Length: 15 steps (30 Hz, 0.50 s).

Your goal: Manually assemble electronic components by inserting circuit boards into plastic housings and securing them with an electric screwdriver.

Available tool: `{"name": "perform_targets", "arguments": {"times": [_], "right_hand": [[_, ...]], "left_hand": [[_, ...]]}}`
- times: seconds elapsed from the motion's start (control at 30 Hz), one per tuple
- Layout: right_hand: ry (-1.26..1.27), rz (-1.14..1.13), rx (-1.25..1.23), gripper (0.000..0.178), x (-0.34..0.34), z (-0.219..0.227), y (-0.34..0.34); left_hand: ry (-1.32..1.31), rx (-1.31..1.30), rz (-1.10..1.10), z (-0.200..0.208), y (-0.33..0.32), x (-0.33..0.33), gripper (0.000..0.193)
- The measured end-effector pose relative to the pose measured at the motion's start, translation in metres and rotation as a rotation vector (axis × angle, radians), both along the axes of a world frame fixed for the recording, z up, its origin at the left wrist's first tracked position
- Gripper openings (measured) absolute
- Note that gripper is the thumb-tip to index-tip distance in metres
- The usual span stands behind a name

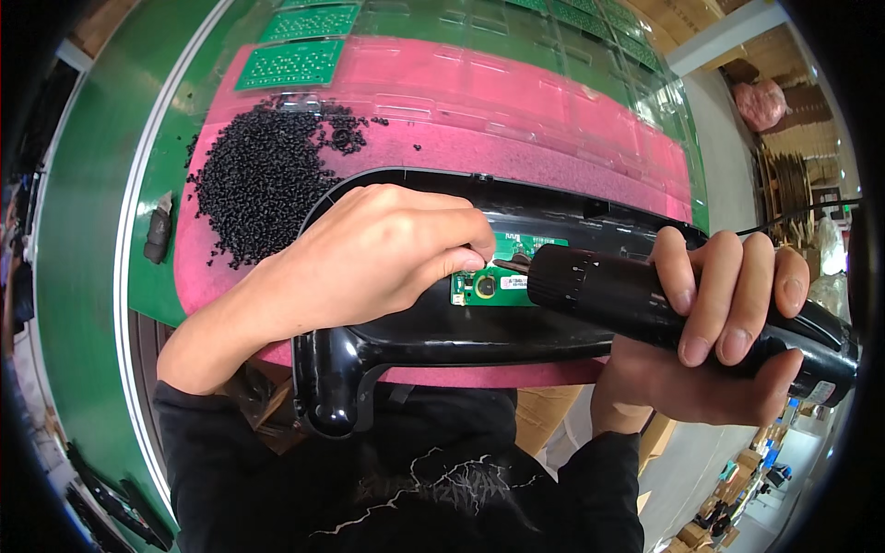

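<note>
Circuit board (505, 288), green, lying inside a black plastic housing (479, 348); clock directions are taken from the board, twelve pointing away from me. My right hand (736, 318), at three o'clock, is wrapped around a black electric screwdriver (608, 293), whose bit reaches over the board. My left hand (396, 240), toward ten o'clock, is narrowed, thumb and index finger drawn together just beside the bit; whether they pinch anything, I cannot tell. The housing rests on a pink mat (433, 157), its rounded arm pointing between seven and eight o'clock. At ten o'clock lies a heap of small black screws (263, 175); beyond it, further green boards (290, 64). Toward twelve spreads a clear plastic tray (553, 111).
</note>
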State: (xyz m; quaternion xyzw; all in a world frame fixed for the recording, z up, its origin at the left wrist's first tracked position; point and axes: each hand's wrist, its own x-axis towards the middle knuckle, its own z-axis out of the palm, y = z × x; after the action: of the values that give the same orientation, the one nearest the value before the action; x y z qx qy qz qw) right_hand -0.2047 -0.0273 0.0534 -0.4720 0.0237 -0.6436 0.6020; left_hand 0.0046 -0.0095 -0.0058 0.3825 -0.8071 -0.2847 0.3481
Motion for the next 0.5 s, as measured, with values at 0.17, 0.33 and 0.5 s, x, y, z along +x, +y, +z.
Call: {"name": "perform_targets", "arguments": {"times": [0.17, 0.33, 0.5], "right_hand": [[0.001, 0.011, 0.015, 0.029, 0.0010, 0.0001, 0.0004], [-0.032, 0.002, 0.015, 0.029, 0.0020, 0.0010, 0.0032], [0.005, 0.034, -0.025, 0.029, 0.0018, -0.0003, 0.0016]], "left_hand": [[0.083, 0.029, 0.001, 0.0015, -0.0004, -0.0006, 0.010], [0.115, 0.135, -0.045, 0.0052, -0.0010, -0.0003, 0.007], [0.162, 0.257, -0.111, 0.0029, -0.0020, 0.0009, 0.007]]}}
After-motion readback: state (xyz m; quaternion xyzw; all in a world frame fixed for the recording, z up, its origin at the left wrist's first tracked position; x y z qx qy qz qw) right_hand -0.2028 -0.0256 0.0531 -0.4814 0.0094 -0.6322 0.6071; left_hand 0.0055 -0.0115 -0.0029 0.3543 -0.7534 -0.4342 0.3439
